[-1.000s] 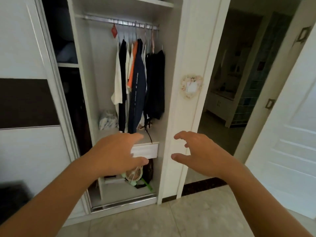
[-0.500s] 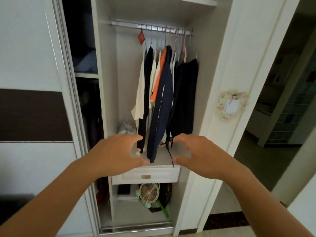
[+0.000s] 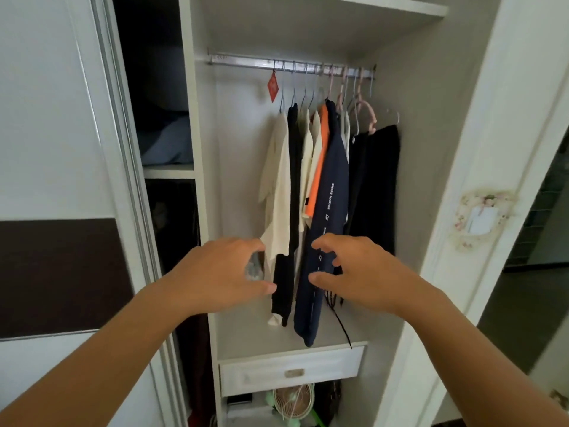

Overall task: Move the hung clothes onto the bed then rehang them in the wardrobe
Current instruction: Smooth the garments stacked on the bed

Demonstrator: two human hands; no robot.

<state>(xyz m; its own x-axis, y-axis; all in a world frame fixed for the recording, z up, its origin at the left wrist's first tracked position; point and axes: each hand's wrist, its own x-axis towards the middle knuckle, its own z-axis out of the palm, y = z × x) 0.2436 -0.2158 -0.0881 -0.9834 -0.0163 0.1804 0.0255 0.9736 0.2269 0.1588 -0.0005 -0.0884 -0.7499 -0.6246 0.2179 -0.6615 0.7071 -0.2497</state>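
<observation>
A: From the head view, which step?
B: The first. The clothes (image 3: pixel 320 192) hang on the wardrobe rail (image 3: pixel 289 65); left hand (image 3: pixel 221 269) and right hand (image 3: pixel 360 269) reach out loosely spread, empty.
A: Next?
B: Probably lifting hangers off.

Lower hems of hung clothes (image 3: pixel 326 186) partly hidden behind left hand (image 3: pixel 221 272) and right hand (image 3: pixel 360 269). Fan (image 3: pixel 292 402) cut by bottom edge. Left compartment (image 3: pixel 166 124) too dark to read. Print on navy garment (image 3: pixel 331 198) only partly legible.
</observation>
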